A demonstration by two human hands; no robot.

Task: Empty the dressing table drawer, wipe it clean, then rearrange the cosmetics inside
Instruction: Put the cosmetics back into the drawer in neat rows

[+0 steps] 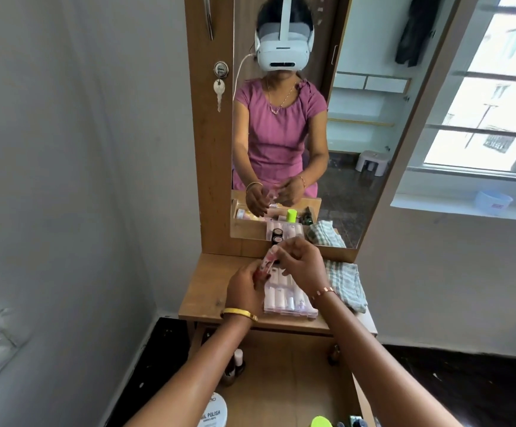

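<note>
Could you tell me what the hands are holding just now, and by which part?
Both hands pinch a small pink tube: left at its lower end, right near its top.

We have one view only, from a wide-angle camera worn on the head, looking forward and down over both forearms at the dressing table (207, 291) close below us. The open drawer (284, 380) lies nearest, at the bottom edge. Straight ahead, the mirror (358, 124) faces the camera and shows the same tabletop from the opposite side.
</note>
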